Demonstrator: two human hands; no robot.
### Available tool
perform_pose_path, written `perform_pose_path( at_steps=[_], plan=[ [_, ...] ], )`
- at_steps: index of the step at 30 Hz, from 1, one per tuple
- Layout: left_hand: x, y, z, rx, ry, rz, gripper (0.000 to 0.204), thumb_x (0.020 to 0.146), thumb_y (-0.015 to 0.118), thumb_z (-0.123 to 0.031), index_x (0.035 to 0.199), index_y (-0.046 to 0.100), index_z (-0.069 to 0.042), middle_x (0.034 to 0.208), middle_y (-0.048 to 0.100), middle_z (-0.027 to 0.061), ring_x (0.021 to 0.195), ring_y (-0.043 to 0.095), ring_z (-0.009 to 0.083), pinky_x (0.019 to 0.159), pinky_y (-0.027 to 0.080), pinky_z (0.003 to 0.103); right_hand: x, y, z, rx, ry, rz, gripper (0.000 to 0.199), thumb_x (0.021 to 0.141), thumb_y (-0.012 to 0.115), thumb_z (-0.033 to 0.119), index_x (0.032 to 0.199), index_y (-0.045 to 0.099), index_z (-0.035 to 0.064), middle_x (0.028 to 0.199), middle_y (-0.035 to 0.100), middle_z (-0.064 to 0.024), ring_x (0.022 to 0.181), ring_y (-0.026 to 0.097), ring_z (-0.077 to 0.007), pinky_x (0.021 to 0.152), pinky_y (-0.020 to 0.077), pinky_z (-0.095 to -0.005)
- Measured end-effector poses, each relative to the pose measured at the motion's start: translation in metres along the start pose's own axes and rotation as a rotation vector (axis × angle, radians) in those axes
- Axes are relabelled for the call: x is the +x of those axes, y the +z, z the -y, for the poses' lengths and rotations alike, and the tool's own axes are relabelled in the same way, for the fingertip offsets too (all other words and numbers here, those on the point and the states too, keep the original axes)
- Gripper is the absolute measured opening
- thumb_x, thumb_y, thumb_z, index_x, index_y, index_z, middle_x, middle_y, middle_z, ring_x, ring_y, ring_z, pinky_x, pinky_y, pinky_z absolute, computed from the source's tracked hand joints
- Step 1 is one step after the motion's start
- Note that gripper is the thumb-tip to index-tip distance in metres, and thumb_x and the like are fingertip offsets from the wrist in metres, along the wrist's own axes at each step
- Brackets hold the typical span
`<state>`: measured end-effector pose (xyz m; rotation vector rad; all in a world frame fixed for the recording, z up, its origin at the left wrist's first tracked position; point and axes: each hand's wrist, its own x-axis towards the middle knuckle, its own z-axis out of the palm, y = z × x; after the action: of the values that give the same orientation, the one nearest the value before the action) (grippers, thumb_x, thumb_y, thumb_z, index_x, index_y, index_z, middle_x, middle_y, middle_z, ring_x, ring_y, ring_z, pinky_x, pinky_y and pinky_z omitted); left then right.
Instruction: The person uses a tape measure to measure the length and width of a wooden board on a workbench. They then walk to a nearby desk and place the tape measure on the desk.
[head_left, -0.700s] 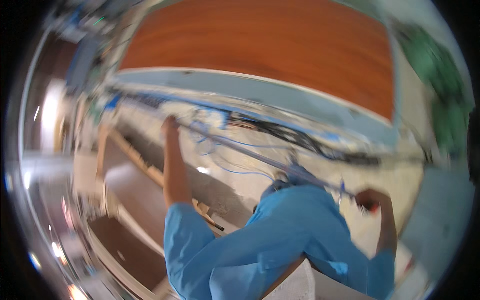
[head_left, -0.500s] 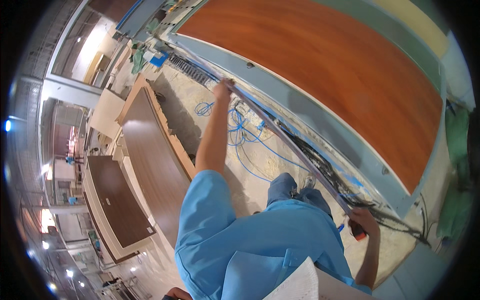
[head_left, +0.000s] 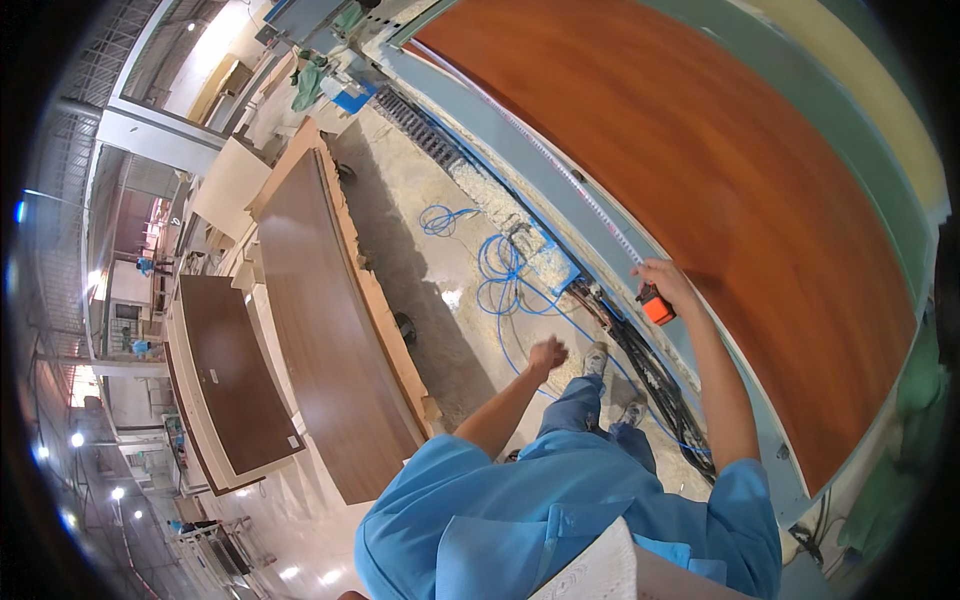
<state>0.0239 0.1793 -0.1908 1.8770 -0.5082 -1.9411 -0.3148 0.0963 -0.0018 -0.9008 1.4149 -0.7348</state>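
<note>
My right hand (head_left: 672,285) is closed round an orange and black tape measure (head_left: 656,306) at the near long edge of a large reddish-brown wood-grain panel (head_left: 720,150). From it the pulled-out blade (head_left: 545,150) runs along that edge toward the panel's far left corner. Under the panel shows the blue-grey border of a machine table (head_left: 490,130). My left hand (head_left: 547,355) hangs over the floor, apart from the tape and the panel. Its fingers are curled in, slightly blurred, and nothing shows in them.
Blue hose (head_left: 505,270) lies coiled on the floor by my feet. Black cables (head_left: 650,370) and a cable chain (head_left: 420,125) run along the machine's base. To the left stand a brown wood-grain panel stack (head_left: 320,320) with torn cardboard and a darker panel (head_left: 235,370).
My left hand has let go of the tape blade and dropped toward my body. My right hand has moved up and forward with the tape measure, and the blade now lies along the panel's edge.
</note>
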Motion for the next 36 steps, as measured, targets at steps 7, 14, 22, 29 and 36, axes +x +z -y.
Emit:
perform_pose_path(
  at_steps=[7, 14, 22, 29, 36],
  plan=[
    [-0.022, -0.09, 0.044, 0.297, -0.234, -0.186, 0.044, 0.104, 0.049, -0.04, 0.111, 0.068, -0.001, 0.098, 0.074, 0.0159, 0.08, 0.073, 0.0257, 0.068, 0.058, 0.035, 0.041, -0.026, 0.017, -0.085, -0.042, -0.03, 0.03, 0.097, 0.057, 0.027, 0.099, 0.073, 0.0014, 0.075, 0.063, -0.005, 0.066, 0.057, -0.012, 0.06, 0.0454, -0.0308],
    [0.043, -0.086, -0.018, 0.217, -0.011, 0.124, 0.026, 0.098, 0.055, -0.024, 0.11, 0.067, -0.004, 0.105, 0.071, 0.0121, 0.084, 0.07, 0.0205, 0.065, 0.055, 0.03, -0.017, -0.075, -0.033, -0.48, -0.152, -0.237, 0.035, 0.097, 0.059, 0.031, 0.116, 0.069, 0.0036, 0.111, 0.072, -0.0154, 0.098, 0.068, -0.0315, 0.087, 0.0525, -0.0421],
    [-0.002, 0.052, -0.124, 0.453, 0.291, 0.196, 0.043, 0.104, 0.052, -0.037, 0.125, 0.062, -0.001, 0.108, 0.072, 0.013, 0.096, 0.069, 0.0215, 0.083, 0.054, 0.032, -0.241, -0.152, -0.159, -0.57, -0.088, -0.453, 0.029, 0.098, 0.053, 0.036, 0.1, 0.068, 0.0106, 0.081, 0.067, -0.0105, 0.077, 0.066, -0.0276, 0.07, 0.0492, -0.0444],
    [-0.115, 0.187, -0.037, 0.596, 0.442, 0.331, 0.034, 0.101, 0.058, -0.033, 0.113, 0.066, -0.002, 0.099, 0.072, 0.0095, 0.088, 0.069, 0.0173, 0.078, 0.053, 0.029, -0.442, -0.239, -0.257, -0.518, 0.23, -0.477, 0.035, 0.095, 0.055, 0.039, 0.091, 0.067, 0.0075, 0.092, 0.068, -0.0119, 0.094, 0.065, -0.0331, 0.08, 0.049, -0.0446],
    [-0.226, 0.322, 0.107, 0.765, 0.371, 0.651, 0.03, 0.101, 0.059, -0.028, 0.111, 0.066, 0.0, 0.091, 0.07, 0.008, 0.081, 0.066, 0.0148, 0.073, 0.051, 0.026, -0.554, -0.291, -0.321, -0.623, 0.205, -0.688, 0.039, 0.097, 0.056, 0.043, 0.086, 0.067, 0.007, 0.083, 0.065, -0.013, 0.085, 0.064, -0.0323, 0.075, 0.0473, -0.0446]
  ],
)
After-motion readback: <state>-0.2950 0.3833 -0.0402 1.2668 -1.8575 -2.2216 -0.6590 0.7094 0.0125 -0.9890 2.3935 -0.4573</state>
